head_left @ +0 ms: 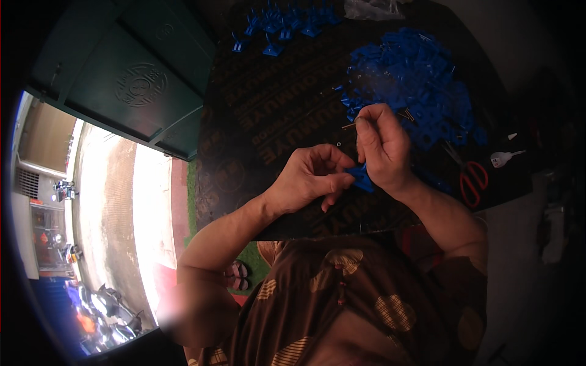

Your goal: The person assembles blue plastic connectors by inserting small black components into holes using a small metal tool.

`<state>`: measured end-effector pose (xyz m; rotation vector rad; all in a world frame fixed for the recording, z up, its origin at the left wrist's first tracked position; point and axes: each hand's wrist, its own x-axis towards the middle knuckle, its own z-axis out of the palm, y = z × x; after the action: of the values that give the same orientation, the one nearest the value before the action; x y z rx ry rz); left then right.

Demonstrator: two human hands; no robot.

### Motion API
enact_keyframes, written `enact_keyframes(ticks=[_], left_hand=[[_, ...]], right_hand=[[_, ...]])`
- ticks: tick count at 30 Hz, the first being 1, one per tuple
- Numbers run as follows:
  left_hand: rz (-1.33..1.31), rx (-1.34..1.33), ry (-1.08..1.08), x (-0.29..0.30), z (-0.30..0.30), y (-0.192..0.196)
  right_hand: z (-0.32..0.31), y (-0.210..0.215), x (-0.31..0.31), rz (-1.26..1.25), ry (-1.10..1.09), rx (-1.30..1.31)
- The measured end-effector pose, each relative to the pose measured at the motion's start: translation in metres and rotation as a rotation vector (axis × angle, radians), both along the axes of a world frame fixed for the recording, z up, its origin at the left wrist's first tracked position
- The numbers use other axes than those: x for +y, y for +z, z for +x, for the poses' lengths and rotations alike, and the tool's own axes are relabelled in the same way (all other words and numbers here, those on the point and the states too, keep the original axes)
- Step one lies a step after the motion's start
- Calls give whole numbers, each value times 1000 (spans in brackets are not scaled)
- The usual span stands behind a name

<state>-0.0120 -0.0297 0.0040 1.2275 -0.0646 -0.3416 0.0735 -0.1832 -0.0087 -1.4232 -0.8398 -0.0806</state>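
My left hand (pixel 317 177) pinches a small blue plastic part (pixel 362 179) between thumb and fingers, low over the near side of the table. Just right of it and slightly higher, my right hand (pixel 384 146) is closed, thumb against curled fingers. A thin metal pin (pixel 349 126) sticks out at its fingertips; the rest of it is hidden. Beyond my right hand lies a large heap of blue plastic parts (pixel 403 79), with a few loose metal pins (pixel 406 114) at its near edge.
Several blue pieces with upright stems (pixel 287 23) stand at the table's far left. A clear plastic bag (pixel 373 8) lies at the far edge. Red-handled scissors (pixel 471 180) and a small white bottle (pixel 505 158) are at right. A green metal door (pixel 140 79) stands left of the dark table (pixel 244 122).
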Motion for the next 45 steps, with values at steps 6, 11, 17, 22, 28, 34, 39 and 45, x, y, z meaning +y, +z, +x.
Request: enact_keyframes(ticks=[6,11,17,22,28,34,39,45], left_hand=[[5,4,11,-1,0,1],[0,10,7,0,1,-1],[3,12,-2,-1,0,-1],[12,-8,-34,1,0,-3],[-2,32,7,1,1,-2],[-18,29,35,2,2,-2],[-36,-17,188,8,1,1],[-32,-154,343,16,6,1]], right_hand=[[0,1,-1,-19,22,38],[-1,2,-2,-34,-6,41],[-3,1,-2,-43,-35,32],[-6,5,-2,-87,-42,8],[-2,3,-1,-33,54,33],[1,-2,-2,-21,78,76],[8,4,-4,10,-1,-13],[8,9,-4,41,-40,-77]])
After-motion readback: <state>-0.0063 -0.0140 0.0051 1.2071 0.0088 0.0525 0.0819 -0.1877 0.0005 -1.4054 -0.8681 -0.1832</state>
